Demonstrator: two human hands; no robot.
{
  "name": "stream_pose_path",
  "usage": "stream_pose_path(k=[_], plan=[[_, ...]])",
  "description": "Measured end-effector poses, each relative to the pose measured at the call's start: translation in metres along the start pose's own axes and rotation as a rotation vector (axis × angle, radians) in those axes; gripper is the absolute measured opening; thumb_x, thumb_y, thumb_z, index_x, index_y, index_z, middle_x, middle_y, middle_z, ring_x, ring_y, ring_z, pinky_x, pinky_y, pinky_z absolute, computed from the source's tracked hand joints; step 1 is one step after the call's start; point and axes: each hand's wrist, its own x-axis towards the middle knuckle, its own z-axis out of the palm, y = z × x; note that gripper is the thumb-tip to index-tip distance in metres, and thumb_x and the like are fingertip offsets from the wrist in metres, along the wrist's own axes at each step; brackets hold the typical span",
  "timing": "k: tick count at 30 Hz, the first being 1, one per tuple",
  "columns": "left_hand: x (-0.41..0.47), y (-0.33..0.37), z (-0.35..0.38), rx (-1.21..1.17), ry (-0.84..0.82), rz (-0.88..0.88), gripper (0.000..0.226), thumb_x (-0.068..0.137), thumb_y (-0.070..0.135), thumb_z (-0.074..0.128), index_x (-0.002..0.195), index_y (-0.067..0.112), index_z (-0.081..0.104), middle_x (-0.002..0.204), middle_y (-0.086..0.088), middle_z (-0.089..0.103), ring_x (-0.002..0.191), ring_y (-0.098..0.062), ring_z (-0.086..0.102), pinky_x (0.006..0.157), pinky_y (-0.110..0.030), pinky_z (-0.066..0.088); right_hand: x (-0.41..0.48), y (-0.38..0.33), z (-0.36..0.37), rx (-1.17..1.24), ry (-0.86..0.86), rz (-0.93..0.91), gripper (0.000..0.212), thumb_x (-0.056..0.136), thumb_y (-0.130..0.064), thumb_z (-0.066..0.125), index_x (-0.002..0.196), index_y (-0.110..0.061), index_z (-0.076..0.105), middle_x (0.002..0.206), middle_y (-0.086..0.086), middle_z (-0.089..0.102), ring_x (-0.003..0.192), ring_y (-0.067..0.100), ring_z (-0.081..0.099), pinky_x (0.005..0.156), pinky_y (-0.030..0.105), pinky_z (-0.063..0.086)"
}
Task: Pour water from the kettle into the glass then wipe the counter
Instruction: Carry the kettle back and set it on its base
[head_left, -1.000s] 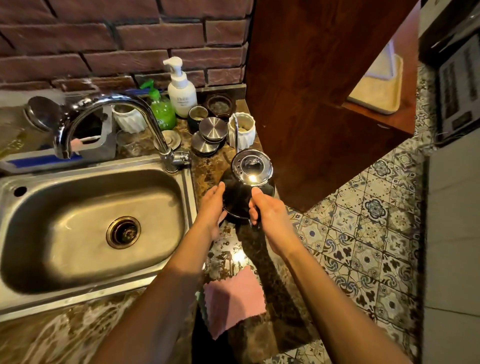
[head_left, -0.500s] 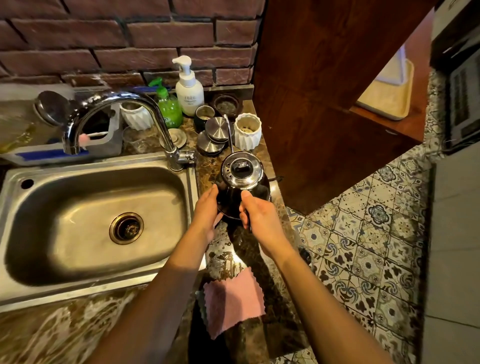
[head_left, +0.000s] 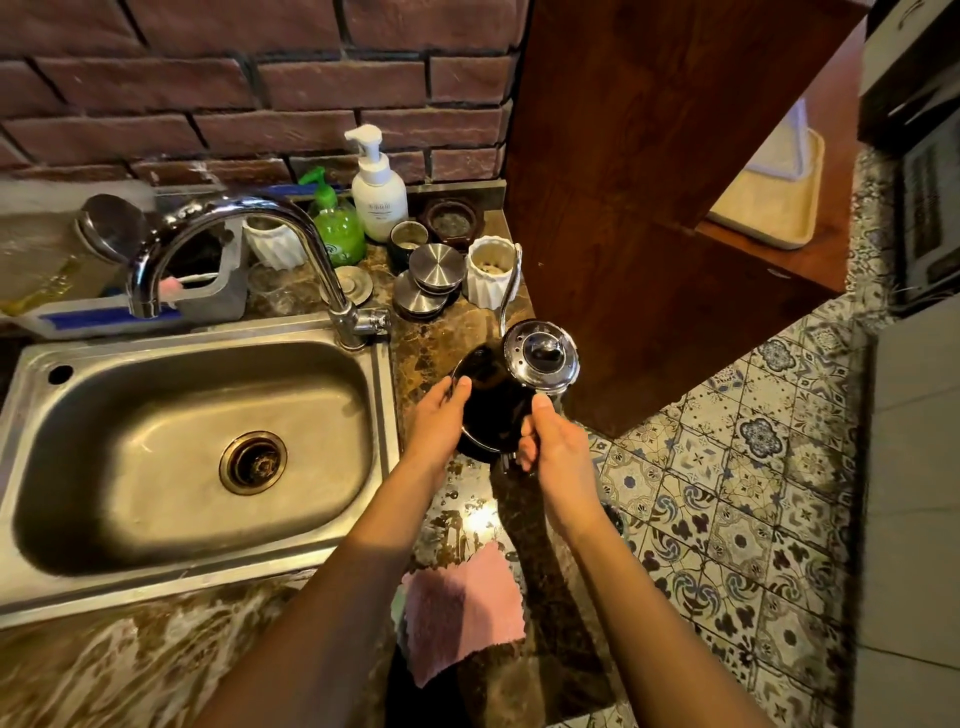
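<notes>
Head view of a kettle being handled at a kitchen counter. The black kettle (head_left: 493, 400), with its chrome lid (head_left: 540, 354) in place, is held between both hands above the narrow marble counter (head_left: 467, 509) just right of the sink (head_left: 197, 447). The right hand (head_left: 553, 447) is curled closed around what appears to be the handle at the near side, thumb on top, presumably to carry the weight. The left hand (head_left: 439, 421) is partly open, its fingertips (head_left: 460, 387) pressed to the kettle's left flank, likely to steady the body and govern its tilt. The thin gooseneck spout (head_left: 511, 280) points away from the hands, toward the clutter of pots and tins beyond. A clear glass (head_left: 270, 291) seems to stand farther off to the left, behind the tap (head_left: 249, 244), though it is faint; pouring appears not yet begun. The pink cloth (head_left: 462, 608) lies between the forearms, close to the wrists, ready for wiping.
</notes>
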Motion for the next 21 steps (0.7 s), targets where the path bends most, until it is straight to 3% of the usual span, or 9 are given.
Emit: stream_pose_path(k=[5,10,17,21], plan=[[0.001,-0.001,-0.007,-0.080,-0.022,-0.014,0.046,0.106,0.037,0.054,0.147,0.017,0.055,0.141,-0.007,0.066,0.122,-0.015,0.065,0.104,-0.034,0.053,0.008,-0.010,0.012,-0.047,-0.014,0.008,0.052,0.108,-0.043,0.045,0.062,-0.020,0.055,0.051,-0.005,0.048,0.049,0.013,0.043,0.056,0.033,0.036],[0.003,-0.001,-0.006,-0.070,0.008,-0.020,0.044,0.106,0.043,0.049,0.147,0.026,0.055,0.143,-0.003,0.065,0.130,-0.020,0.061,0.116,-0.048,0.045,0.013,-0.016,0.022,-0.101,-0.013,-0.004,0.055,0.108,-0.045,0.045,0.064,-0.015,0.057,0.050,-0.005,0.051,0.048,0.012,0.047,0.061,0.035,0.040],[-0.004,-0.005,-0.007,-0.061,0.044,-0.067,0.049,0.107,0.053,0.039,0.154,0.040,0.042,0.154,0.000,0.053,0.139,-0.025,0.050,0.116,-0.055,0.040,0.007,-0.017,0.028,-0.159,-0.086,-0.015,0.055,0.108,-0.047,0.043,0.066,-0.014,0.057,0.051,-0.005,0.053,0.047,0.009,0.049,0.061,0.033,0.043],[-0.011,-0.014,-0.008,-0.086,0.016,-0.094,0.054,0.106,0.054,0.040,0.158,0.041,0.034,0.159,-0.001,0.047,0.141,-0.029,0.049,0.116,-0.054,0.042,-0.005,-0.009,0.023,-0.172,-0.070,-0.057,0.054,0.109,-0.042,0.042,0.067,-0.012,0.058,0.052,-0.005,0.054,0.047,0.005,0.049,0.055,0.018,0.041]])
